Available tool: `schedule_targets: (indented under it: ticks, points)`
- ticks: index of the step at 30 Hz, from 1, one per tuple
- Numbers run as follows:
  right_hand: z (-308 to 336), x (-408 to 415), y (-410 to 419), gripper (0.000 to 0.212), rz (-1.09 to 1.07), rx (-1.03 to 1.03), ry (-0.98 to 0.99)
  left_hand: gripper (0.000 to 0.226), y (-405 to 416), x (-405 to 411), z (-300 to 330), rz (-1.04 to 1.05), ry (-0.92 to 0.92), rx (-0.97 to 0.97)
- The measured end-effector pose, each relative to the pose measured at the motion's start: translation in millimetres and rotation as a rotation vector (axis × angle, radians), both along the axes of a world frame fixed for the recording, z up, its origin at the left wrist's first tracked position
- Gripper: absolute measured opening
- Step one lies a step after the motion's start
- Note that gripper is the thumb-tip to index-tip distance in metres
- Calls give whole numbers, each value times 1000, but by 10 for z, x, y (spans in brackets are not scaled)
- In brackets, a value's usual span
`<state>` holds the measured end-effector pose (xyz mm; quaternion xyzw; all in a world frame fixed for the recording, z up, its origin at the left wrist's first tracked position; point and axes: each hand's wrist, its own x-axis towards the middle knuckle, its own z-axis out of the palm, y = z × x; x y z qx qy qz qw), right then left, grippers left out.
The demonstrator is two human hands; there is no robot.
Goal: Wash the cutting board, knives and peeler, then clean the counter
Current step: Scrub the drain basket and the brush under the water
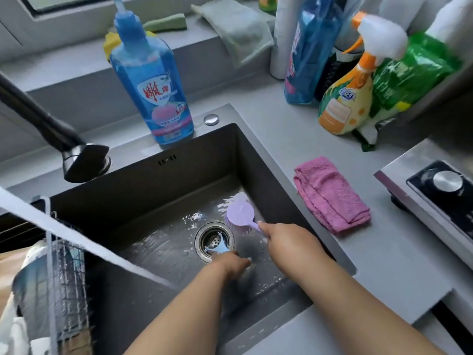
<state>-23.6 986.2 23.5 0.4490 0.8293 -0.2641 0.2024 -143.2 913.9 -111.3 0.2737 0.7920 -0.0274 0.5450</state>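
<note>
**Brush held beside the drain, blue piece pinched at its near edge**

Dark and wet, the sink (179,160) forms the setting, sunk into a pale grey counter (281,139); the drain (214,240) serves as the landmark. At the near edge of the drain, the left hand (231,265) is curled over a small light-blue plastic piece (220,248), whose thin pointed end reaches in over the metal strainer; whether it is the peeler cannot be told. Just right of the drain, the right hand (284,242) is closed round the handle of a lilac brush (240,213). Its long axis runs from the fingers up and away to the left, so that the round, smooth-backed head with splayed bristles lies just beyond the drain's right rim. The right hand is therefore judged the nearer one for any scrubbing. No cutting board or knives can be made out. Right of the drain, on the counter, a folded pink terry cloth (332,196) lies, probably for wiping. Beyond the drain a blue soap bottle (153,80) stands on the sink's far rim.
</note>
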Motion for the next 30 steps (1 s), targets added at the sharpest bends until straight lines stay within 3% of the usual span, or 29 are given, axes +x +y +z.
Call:
schedule_targets:
  ticks: [13,15,18,20,25,27,30]
  points:
    - [-14,14,53,47,-9,24,59,29,-66,-123,-68,-20,173,-57]
    - [-19,17,69,47,-3,16,55,50,-102,-128,-96,-83,179,-57]
    - [-25,24,108,48,6,1,49,105,-106,-117,-63,-40,78,-80]
    - [-33,19,123,47,9,-7,41,116,-80,-135,-44,-31,52,-90]
    - [-70,-1,150,44,16,-7,22,100,-58,-194,-96,-107,141,-81]
    - [-68,-7,160,46,21,-26,15,82,-78,-207,-81,-89,160,-60]
    - [-46,-18,194,51,18,-54,2,51,-124,-235,-105,99,198,-31]
